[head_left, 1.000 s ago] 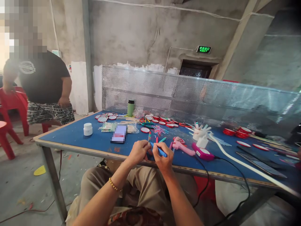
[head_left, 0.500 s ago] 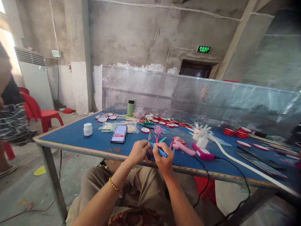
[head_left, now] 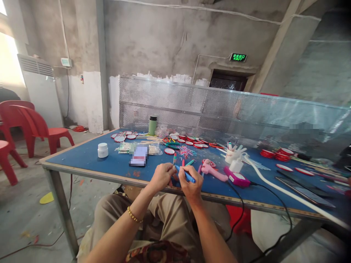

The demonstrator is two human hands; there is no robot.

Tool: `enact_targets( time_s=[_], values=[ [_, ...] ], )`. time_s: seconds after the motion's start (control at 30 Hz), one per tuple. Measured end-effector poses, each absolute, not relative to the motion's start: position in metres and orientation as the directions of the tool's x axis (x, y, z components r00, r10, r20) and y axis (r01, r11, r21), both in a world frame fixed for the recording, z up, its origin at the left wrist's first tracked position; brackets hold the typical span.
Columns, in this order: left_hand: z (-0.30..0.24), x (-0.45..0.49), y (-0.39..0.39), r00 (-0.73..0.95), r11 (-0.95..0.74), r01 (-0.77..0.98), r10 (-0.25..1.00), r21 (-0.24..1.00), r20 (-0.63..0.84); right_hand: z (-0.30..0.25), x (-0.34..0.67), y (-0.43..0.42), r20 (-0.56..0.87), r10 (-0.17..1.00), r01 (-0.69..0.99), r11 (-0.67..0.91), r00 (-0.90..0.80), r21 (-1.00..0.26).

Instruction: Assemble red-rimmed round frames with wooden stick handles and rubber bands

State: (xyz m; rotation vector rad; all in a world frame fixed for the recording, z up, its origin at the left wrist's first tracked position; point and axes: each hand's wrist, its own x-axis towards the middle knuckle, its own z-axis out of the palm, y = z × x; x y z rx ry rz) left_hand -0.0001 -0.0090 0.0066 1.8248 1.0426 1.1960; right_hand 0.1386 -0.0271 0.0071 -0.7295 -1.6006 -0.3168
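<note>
Head view: blue pen (head_left: 189,177), slim, tilted.

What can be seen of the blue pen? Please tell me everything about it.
The blue pen is thick, blue wherever it shows, and looks like plastic. The right hand grips it, hiding part of its barrel. It slants near the front edge of the table, one end toward the left hand, the blunt end pointing rightward. Whether its tip touches anything is too small to tell.
</note>
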Motion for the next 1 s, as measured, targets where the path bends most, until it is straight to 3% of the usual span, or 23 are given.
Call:
enact_targets(
  time_s=[1.0],
  values=[
    [0.0067, 0.0001, -0.0088, 0.249, -0.425, 0.233, 0.895, 0.875, 0.369, 0.0077, 0.1383, -0.0280, 0.960, 0.281, 0.611, 0.761, -0.011, -0.216]
  ],
)
